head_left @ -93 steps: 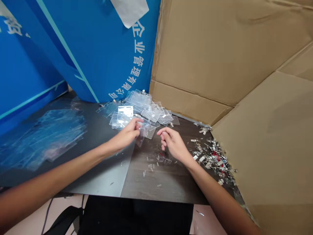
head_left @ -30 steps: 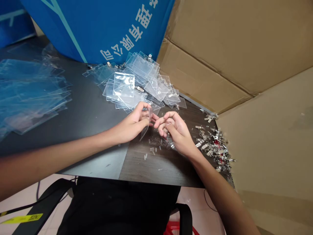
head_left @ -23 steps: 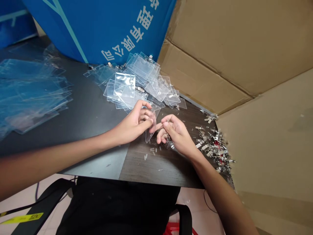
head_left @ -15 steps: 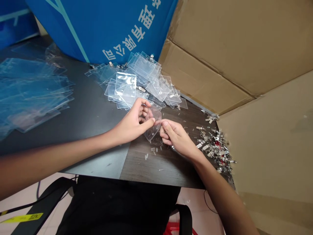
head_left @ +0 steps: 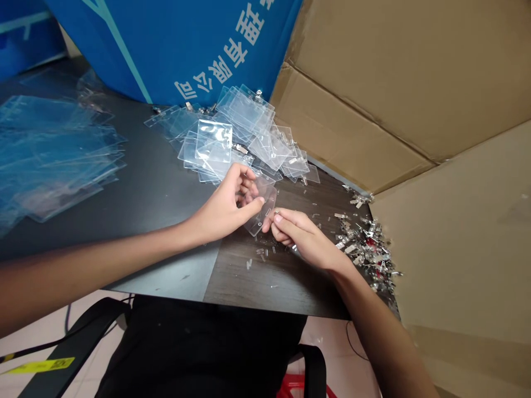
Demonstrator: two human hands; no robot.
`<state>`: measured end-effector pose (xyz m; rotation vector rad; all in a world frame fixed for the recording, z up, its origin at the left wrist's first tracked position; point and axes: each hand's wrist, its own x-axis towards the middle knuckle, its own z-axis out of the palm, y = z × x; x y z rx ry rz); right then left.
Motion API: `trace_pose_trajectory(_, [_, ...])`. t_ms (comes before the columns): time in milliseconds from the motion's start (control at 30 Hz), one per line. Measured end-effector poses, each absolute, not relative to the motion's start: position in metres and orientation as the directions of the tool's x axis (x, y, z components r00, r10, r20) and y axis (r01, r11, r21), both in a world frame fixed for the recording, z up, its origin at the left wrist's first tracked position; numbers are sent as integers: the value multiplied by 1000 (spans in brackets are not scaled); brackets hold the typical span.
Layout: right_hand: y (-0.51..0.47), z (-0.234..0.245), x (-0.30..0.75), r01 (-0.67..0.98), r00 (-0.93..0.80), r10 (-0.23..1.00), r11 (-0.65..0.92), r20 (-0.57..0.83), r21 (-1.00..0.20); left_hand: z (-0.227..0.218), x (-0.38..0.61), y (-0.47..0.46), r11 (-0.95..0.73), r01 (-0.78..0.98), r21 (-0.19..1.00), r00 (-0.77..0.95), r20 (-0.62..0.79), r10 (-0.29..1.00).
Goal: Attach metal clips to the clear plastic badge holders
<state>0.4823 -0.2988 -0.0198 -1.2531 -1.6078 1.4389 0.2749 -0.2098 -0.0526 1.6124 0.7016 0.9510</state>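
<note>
My left hand (head_left: 234, 202) grips a clear plastic badge holder (head_left: 265, 193) between thumb and fingers, slightly bent, above the table. Close to its slotted edge is my right hand (head_left: 296, 229), closed in a pinch. A small metal badge clip (head_left: 277, 211) shows at its thumb and fingertip; the rest is hidden in the fingers. Behind my left hand lies a loose heap of clear badge holders (head_left: 213, 141), several with metal clips on them. A pile of metal badge clips (head_left: 369, 249) lies to the right of my right hand.
A stack of larger clear plastic sheets or sleeves (head_left: 62, 160) covers the table's left side. Tiny clear plastic bits (head_left: 249, 264) are scattered on the dark table (head_left: 244, 290). A blue printed panel (head_left: 166, 50) and a cardboard box (head_left: 373, 72) stand behind.
My right hand has drawn slightly down from the badge holder's edge, and a metal glint now shows at its fingertips. My left hand keeps its hold almost unmoved.
</note>
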Motion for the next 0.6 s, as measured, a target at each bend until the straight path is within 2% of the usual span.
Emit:
trace_pose_trajectory(233, [-300,-19,483,269,-318,932,-87,-174,-959,-50,275,-212,-244,-55,968,534,235,812])
trace_pose_trajectory(600, [-302,-13,481,233,-432,881,-99,-195,-967,-45,276,-218,-243,-55,968,600,227,767])
